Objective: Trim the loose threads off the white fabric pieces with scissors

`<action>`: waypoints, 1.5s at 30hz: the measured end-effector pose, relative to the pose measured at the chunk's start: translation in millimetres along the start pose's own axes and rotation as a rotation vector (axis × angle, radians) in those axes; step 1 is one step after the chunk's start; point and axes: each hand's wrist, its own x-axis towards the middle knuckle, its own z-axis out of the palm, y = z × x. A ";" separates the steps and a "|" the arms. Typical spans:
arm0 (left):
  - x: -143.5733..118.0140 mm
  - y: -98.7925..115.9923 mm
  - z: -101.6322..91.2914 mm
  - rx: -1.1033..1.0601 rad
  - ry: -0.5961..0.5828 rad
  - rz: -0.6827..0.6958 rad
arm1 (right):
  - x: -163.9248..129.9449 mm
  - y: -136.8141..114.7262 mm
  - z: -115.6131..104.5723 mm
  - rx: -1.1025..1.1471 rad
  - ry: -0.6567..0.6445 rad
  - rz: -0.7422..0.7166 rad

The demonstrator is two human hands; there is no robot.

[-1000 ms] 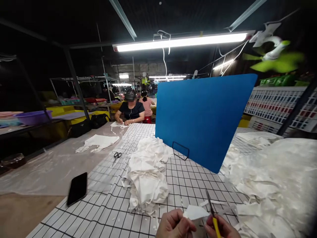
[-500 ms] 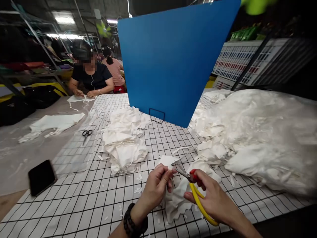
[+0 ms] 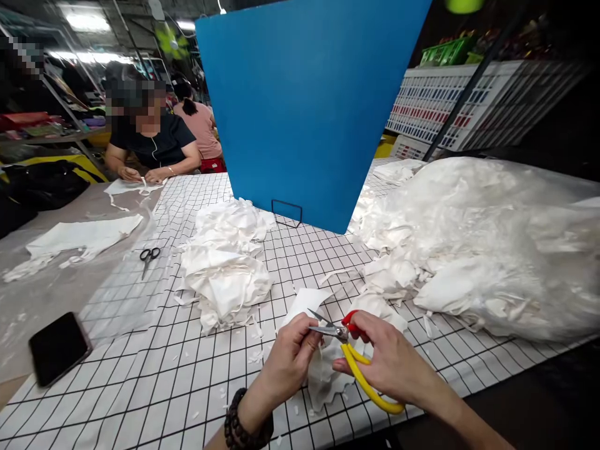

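White fabric piece (image 3: 328, 369), pinched taut in the left hand (image 3: 290, 362) above the grid-patterned surface (image 3: 154, 387), should meet the yellow-handled scissors (image 3: 349, 356), gripped by the right hand (image 3: 394, 365), close to the blades' pivot.

Hands at 6 o'clock on gridded table (image 3: 154, 400). Fabric pile (image 3: 225, 269) at 10 o'clock of hands; bagged heap (image 3: 492, 250) at 2 o'clock. Divider board (image 3: 304, 106) at 12, behind both. Spare scissors (image 3: 149, 256), phone (image 3: 59, 347) at 9–10 o'clock.
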 end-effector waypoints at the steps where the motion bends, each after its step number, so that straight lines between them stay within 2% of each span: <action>1: 0.1 -0.1 0.3 -0.017 -0.008 -0.007 | -0.1 0.1 0.0 -0.005 0.003 0.002; 12: -1.1 -1.6 0.7 -0.230 -0.052 -0.112 | -1.0 3.0 1.8 -0.052 0.012 0.039; 23: -2.1 -6.8 1.0 -0.345 -0.087 -0.158 | -1.0 7.2 4.5 -0.095 0.012 -0.009; 30: -3.0 -5.1 -4.7 -0.334 -0.115 -0.183 | -1.7 4.5 0.5 -0.086 0.014 -0.032; 35: -2.4 -7.2 -4.7 -0.417 -0.151 -0.218 | -2.9 4.7 12.0 -0.040 0.056 -0.062; 38: -1.3 -8.8 -4.8 -0.464 -0.135 -0.223 | -4.2 14.5 18.3 0.097 0.072 -0.058; 40: -1.5 -9.8 -6.8 -0.478 -0.110 -0.204 | -0.3 28.5 16.7 0.250 0.059 0.025; 43: -4.3 -12.3 -11.8 -0.537 -0.072 -0.198 | 19.9 55.5 9.8 0.386 0.103 0.171; 45: -6.9 -14.6 -15.2 -0.580 -0.030 -0.211 | 42.8 71.2 8.9 0.336 0.166 0.182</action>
